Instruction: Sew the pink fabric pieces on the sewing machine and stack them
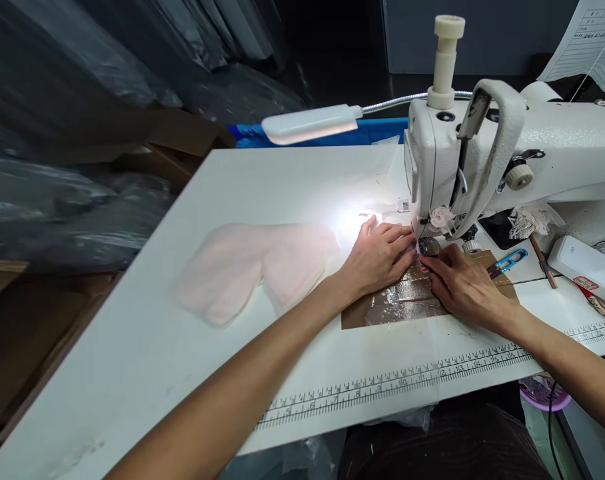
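A white sewing machine [435,153] stands at the right of the table, its needle area just above my fingertips. My left hand [380,259] lies flat, fingers stretched toward the presser foot [426,247]. My right hand [460,287] is closed in a pinch just right of and in front of the foot. A small reddish bit shows at its fingertips; what it holds is too small to make out. Under both hands is a brown sheet [362,310] with shiny clear tape across it. A pale pink fabric piece [232,267] lies left of my left hand.
A lamp [312,125] lights the white table [147,347]. Blue thread snips [510,262], a white box-like device [585,267] and white lace [525,221] lie at the right. A printed ruler [362,393] follows the front edge. Cardboard boxes [172,150] stand at the left.
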The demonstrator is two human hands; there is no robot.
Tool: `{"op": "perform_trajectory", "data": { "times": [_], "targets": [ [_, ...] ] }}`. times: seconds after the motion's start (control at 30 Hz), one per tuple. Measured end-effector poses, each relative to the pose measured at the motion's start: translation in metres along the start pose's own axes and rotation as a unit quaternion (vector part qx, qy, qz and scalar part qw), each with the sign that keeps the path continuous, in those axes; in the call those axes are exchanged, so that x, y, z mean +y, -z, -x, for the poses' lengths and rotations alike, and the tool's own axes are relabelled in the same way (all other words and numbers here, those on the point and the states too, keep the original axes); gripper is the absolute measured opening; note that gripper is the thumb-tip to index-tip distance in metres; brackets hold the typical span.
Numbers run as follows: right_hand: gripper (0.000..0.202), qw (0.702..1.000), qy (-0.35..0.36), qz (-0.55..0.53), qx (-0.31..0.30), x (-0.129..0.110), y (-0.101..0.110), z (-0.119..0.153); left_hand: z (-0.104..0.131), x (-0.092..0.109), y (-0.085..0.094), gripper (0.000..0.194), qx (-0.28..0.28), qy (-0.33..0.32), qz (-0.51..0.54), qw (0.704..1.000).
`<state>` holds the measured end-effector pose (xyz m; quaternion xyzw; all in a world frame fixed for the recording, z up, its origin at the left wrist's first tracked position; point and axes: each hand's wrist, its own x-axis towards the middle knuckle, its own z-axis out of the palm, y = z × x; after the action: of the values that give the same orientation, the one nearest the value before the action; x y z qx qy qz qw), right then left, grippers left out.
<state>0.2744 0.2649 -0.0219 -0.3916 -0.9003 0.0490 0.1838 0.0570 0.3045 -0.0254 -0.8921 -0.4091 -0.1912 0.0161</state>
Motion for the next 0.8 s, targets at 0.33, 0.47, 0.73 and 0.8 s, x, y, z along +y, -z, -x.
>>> {"op": "perform_trajectory", "data": {
  "times": [0.33,0.47,0.73,0.8],
  "targets": [
    [0.033,0.999,-0.03,0.037,0.0,-0.003,-0.006,0.001,-0.001,0.002,0.001,0.032,-0.005,-0.001,-0.008,1.0],
    [0.034,0.999,-0.023,0.023,0.017,-0.001,-0.007,0.004,0.0,0.001,-0.001,0.029,-0.003,-0.005,-0.011,1.0],
    [0.029,0.984,-0.03,-0.14,0.106,0.006,-0.005,0.011,0.004,0.004,0.0,0.025,0.092,-0.039,0.003,0.995],
    [0.027,0.977,-0.047,-0.161,0.13,0.007,-0.004,0.01,0.005,0.004,0.0,0.026,0.087,-0.072,0.017,0.993]
  ]
}}
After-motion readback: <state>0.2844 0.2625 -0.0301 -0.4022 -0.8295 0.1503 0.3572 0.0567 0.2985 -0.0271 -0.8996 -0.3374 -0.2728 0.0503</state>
